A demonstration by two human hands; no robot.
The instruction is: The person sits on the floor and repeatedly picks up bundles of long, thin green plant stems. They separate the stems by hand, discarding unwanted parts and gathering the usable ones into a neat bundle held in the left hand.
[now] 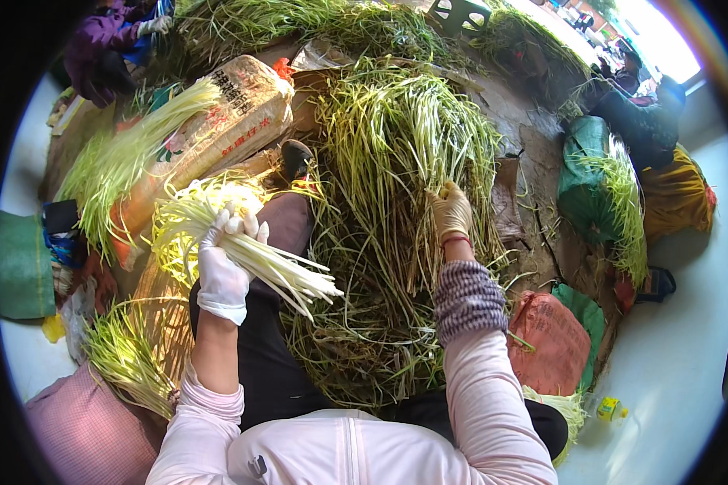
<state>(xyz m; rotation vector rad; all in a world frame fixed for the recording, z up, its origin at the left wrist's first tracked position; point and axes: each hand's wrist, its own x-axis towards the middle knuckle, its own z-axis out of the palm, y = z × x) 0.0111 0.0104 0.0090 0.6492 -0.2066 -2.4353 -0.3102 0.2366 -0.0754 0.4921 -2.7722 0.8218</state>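
My left hand [225, 267], in a thin white glove, is closed around a bunch of pale-stemmed green vegetables [285, 267], perhaps garlic chives. The white stem ends point to the lower right, and yellow-green leaves spread out behind the fingers. My right hand [451, 209] wears a cream-coloured glove and reaches into the right side of a large heap of long green stalks [394, 139] in front of me. Its fingers are bent at the stalks, partly hidden, so whether they grip any cannot be told.
A printed sack [218, 130] carrying another bunch [151, 127] lies at upper left. A tied bunch [130, 357] rests at lower left. On the right are a green sack [585, 182], a red sack [549, 342] and a bottle [610, 409]. People sit at upper left [100, 51] and upper right [637, 115].
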